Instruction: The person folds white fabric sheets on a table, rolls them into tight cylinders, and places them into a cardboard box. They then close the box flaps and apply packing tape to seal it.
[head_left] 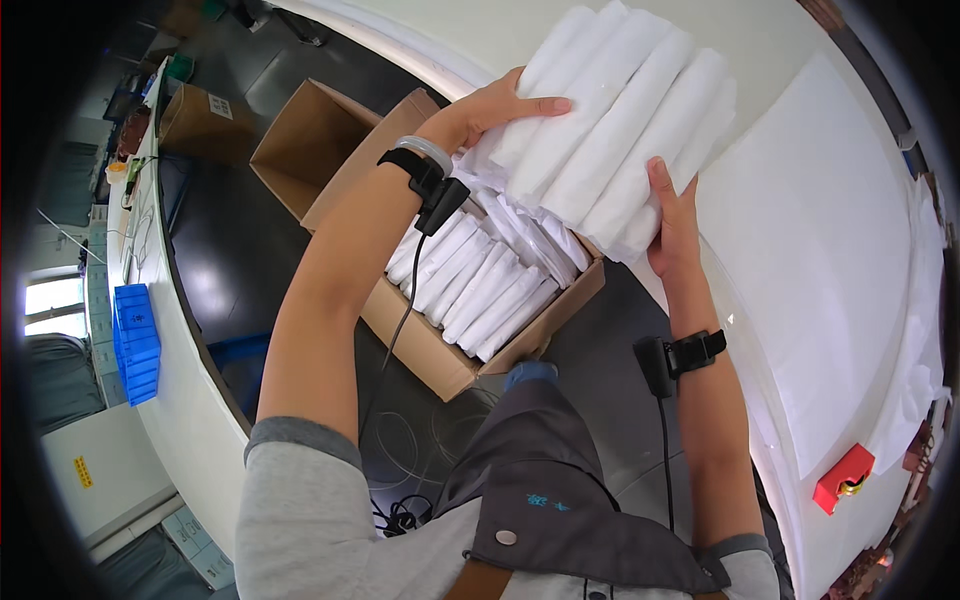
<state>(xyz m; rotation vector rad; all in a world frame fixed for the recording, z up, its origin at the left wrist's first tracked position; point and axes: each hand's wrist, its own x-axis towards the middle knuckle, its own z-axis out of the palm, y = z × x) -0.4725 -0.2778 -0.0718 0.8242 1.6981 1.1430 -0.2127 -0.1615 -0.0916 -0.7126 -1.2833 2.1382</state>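
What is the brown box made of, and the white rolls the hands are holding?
The box looks like plain matte cardboard: brown, with bent flaps and raw edges. The white rolls seem to be soft folded cloth or paper, perhaps wrapped in thin clear plastic, judging by faint shine.

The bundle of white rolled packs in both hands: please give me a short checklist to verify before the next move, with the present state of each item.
1. Left hand grips the bundle of white packs: ok.
2. Right hand supports the bundle's near end: ok.
3. Bundle stays together, no pack slipping: ok.
4. Cardboard box flaps open: ok.
5. White table under the bundle bare: cannot tell.
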